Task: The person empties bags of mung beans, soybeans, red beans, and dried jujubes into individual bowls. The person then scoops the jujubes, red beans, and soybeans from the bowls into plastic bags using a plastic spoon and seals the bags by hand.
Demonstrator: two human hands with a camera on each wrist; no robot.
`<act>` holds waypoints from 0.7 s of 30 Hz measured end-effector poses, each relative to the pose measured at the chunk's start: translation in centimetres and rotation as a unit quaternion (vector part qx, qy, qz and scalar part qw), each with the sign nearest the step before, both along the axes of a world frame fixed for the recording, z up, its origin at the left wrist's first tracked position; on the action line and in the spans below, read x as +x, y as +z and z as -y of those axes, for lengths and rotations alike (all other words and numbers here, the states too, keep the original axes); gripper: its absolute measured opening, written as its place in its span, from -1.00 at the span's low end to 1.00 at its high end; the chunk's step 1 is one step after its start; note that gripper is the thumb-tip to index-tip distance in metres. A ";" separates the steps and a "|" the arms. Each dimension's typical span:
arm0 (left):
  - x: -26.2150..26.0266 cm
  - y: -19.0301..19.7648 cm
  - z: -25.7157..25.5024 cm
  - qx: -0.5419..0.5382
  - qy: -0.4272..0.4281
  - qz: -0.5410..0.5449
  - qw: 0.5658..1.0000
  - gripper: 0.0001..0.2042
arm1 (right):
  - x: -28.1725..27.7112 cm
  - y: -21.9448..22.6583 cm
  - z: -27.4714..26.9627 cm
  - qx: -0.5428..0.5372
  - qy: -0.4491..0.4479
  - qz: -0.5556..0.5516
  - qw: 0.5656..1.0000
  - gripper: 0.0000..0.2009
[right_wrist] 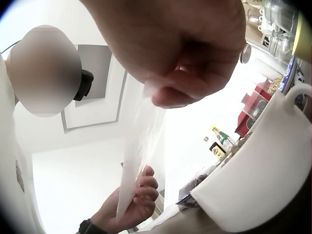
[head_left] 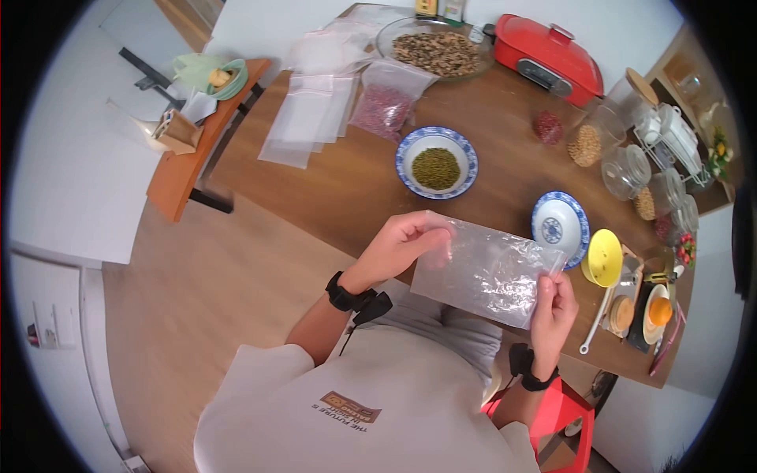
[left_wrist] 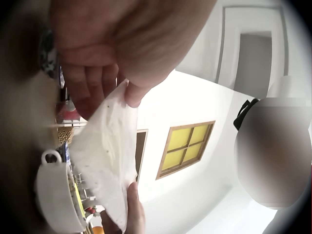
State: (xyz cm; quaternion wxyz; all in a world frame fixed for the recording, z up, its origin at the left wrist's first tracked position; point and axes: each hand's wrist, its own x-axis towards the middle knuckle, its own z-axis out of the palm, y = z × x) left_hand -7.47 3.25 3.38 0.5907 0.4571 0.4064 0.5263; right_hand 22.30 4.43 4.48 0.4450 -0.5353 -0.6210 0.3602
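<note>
A clear plastic bag [head_left: 485, 272] is stretched flat between both hands above the table's front edge. My left hand [head_left: 402, 246] pinches its left end between thumb and fingers, and my right hand [head_left: 553, 315] grips the right end. In the left wrist view the bag [left_wrist: 109, 146] hangs from the left hand [left_wrist: 117, 44]. The right wrist view has the right hand [right_wrist: 180, 53] close up, with the bag [right_wrist: 134, 156] running to the left hand [right_wrist: 136, 202]. A white pot [left_wrist: 59, 197] with a ring handle stands close by; the bag appears to cover it in the head view.
Beyond the bag sit a bowl of green beans [head_left: 436, 167] and an empty patterned bowl [head_left: 558, 222]. A yellow bowl [head_left: 604, 258] is at right. Farther back are flat bags [head_left: 311, 110], a filled bag [head_left: 386, 102], a glass dish [head_left: 441, 54], a red cooker [head_left: 548, 59] and several jars.
</note>
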 end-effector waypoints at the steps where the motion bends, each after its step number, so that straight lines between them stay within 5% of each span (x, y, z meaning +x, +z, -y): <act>1: -0.8 0.0 0.1 0.022 0.000 0.004 1.000 -0.84 | -0.2 0.5 0.5 -0.028 0.018 -0.029 0.999 -0.84; 6: -7.9 -1.1 2.1 0.045 0.196 0.087 0.976 -0.81 | 1.4 -0.1 1.4 -0.041 0.030 -0.064 0.997 -0.78; 11: -17.5 -1.7 2.2 0.066 0.459 0.116 0.878 -0.85 | 4.5 -2.1 2.1 -0.059 -0.036 -0.068 0.995 -0.73; 16: -25.7 -4.8 1.1 0.081 0.483 0.015 0.872 -0.78 | 6.3 -3.0 2.2 -0.071 -0.071 -0.066 0.993 -0.72; 19: -26.6 -5.2 0.8 0.033 0.493 -0.055 0.867 -0.51 | 6.5 -3.3 2.4 -0.073 -0.087 -0.067 0.991 -0.72; 21: -26.2 -4.3 1.7 -0.025 0.504 -0.269 0.820 -0.19 | 6.5 -3.4 2.8 -0.082 -0.094 -0.064 0.990 -0.73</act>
